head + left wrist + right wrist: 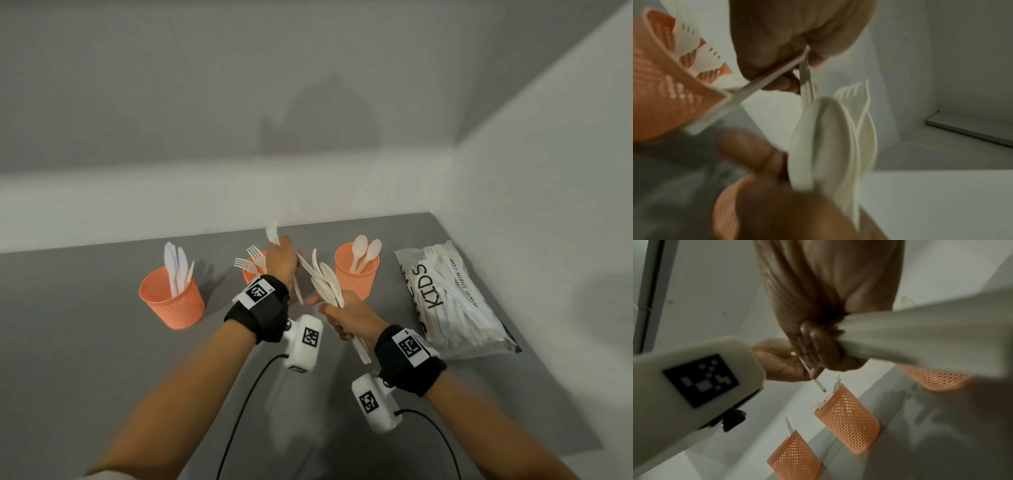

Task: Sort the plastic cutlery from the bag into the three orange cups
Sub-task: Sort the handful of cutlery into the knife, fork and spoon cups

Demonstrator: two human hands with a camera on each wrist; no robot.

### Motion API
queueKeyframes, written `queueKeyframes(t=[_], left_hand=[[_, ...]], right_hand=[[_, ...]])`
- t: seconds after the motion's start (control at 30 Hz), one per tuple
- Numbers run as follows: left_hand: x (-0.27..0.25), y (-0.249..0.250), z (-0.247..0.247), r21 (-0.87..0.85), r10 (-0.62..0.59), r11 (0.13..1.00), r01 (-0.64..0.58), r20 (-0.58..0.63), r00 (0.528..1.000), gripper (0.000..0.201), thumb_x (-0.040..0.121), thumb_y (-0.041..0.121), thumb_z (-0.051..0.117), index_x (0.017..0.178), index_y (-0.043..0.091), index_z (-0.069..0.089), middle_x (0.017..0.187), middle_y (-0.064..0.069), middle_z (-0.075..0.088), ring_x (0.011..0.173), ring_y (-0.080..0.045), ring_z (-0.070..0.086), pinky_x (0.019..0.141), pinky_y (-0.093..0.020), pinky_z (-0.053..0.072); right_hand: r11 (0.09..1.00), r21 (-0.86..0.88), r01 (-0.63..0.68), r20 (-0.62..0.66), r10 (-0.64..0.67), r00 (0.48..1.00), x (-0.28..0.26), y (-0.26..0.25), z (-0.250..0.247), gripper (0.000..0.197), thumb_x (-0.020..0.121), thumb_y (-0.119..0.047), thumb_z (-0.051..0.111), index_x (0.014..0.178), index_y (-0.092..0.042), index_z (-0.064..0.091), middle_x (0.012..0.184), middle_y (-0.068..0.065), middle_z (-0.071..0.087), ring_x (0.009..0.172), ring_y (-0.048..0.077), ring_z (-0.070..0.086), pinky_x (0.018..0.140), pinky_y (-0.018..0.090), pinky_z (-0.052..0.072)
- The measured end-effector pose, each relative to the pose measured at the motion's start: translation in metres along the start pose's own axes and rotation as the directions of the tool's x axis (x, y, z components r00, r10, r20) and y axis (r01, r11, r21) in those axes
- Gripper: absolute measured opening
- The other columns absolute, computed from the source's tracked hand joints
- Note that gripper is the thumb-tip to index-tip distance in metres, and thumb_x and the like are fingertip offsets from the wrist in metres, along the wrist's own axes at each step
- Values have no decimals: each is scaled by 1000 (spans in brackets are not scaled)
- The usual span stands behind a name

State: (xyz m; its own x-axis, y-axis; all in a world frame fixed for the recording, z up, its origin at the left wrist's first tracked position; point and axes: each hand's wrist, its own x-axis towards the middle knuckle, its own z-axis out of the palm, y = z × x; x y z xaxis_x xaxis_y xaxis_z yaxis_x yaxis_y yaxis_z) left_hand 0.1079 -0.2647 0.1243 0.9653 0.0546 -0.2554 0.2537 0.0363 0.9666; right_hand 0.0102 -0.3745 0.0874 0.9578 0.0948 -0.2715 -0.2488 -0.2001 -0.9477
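Observation:
Three orange mesh cups stand in a row on the grey table. The left cup (173,301) holds knives, the middle cup (252,274) forks, and the right cup (356,274) spoons. My left hand (280,251) hovers over the middle cup and pinches a white cutlery piece (273,234), too blurred to tell its type; its handle (764,87) shows in the left wrist view. My right hand (337,317) grips a fanned bundle of white cutlery (325,284) between the middle and right cups. The bundle (920,337) fills the right wrist view.
The clear bag (455,301) printed "KIDS", full of white cutlery, lies at the right by the wall. White walls close the table at the back and right. Two black cables hang from the wrist cameras over the near table edge.

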Motion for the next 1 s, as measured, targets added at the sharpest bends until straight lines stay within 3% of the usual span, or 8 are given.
queueKeyframes(t=[0.17, 0.33, 0.43, 0.53, 0.67, 0.83, 0.9, 1.0], left_hand=[[3, 22, -23, -200, 102, 972, -120, -94, 990, 15, 93, 11, 33, 83, 13, 43, 52, -2, 31, 32, -9, 33, 39, -19, 32], [-17, 4, -21, 210, 155, 958, -197, 198, 968, 27, 85, 29, 64, 67, 13, 54, 39, 12, 41, 31, -2, 35, 38, -14, 30], [-28, -14, -13, 235, 202, 929, -285, 323, 925, 27, 85, 28, 66, 73, 4, 66, 56, 1, 62, 54, -13, 56, 49, -16, 42], [-25, -20, -9, 250, 238, 916, -314, 292, 926, 33, 85, 29, 65, 79, -4, 65, 65, -10, 62, 57, -17, 55, 51, -20, 43], [-19, -10, -10, 227, 264, 925, -306, 199, 944, 33, 89, 31, 60, 67, 6, 57, 52, 5, 53, 45, -3, 44, 47, -13, 36], [-2, 22, -20, 27, 326, 945, -325, -60, 944, 32, 99, 37, 36, 106, 9, 51, 73, -7, 62, 49, -8, 48, 46, -16, 39], [4, 32, -29, -64, 286, 953, -296, -130, 949, 31, 100, 39, 32, 97, 12, 47, 60, -2, 54, 45, -9, 46, 44, -18, 37], [7, 29, -41, -52, 233, 971, -234, -26, 972, 26, 95, 31, 49, 74, 17, 48, 42, 7, 39, 38, -9, 37, 41, -20, 34]], right_hand=[[998, 50, -29, -34, 30, 999, 2, 2, -4, 21, 94, -6, 42, 103, -13, 60, 46, -8, 34, 34, 2, 28, 36, 15, 27], [995, 99, -34, -28, 37, 999, 8, -4, -1, 17, 95, -8, 44, 101, -13, 59, 50, -5, 32, 35, 3, 27, 36, 15, 25], [993, 116, -36, -17, 38, 999, 12, -6, 3, 14, 95, -8, 43, 101, -7, 55, 46, -7, 33, 34, 2, 28, 36, 14, 25], [987, 154, -48, -18, 52, 998, 15, -3, 4, 20, 97, -15, 46, 109, -2, 55, 44, -10, 34, 34, 2, 28, 35, 14, 25], [986, 156, -54, 17, 52, 999, 14, -2, 3, 21, 97, -19, 47, 106, -5, 60, 45, -9, 32, 34, 3, 26, 34, 14, 24], [983, 163, -80, 75, 69, 995, 11, -1, 0, 18, 95, -23, 48, 99, -13, 63, 47, -8, 30, 35, 4, 24, 35, 15, 22], [974, 196, -111, 77, 98, 992, 10, -1, -4, 23, 95, -24, 46, 101, -11, 63, 46, -8, 29, 36, 4, 24, 36, 15, 22], [954, 260, -151, 101, 129, 987, 9, -2, -10, 29, 96, -27, 39, 101, -12, 63, 44, -9, 28, 35, 3, 25, 36, 16, 28]])
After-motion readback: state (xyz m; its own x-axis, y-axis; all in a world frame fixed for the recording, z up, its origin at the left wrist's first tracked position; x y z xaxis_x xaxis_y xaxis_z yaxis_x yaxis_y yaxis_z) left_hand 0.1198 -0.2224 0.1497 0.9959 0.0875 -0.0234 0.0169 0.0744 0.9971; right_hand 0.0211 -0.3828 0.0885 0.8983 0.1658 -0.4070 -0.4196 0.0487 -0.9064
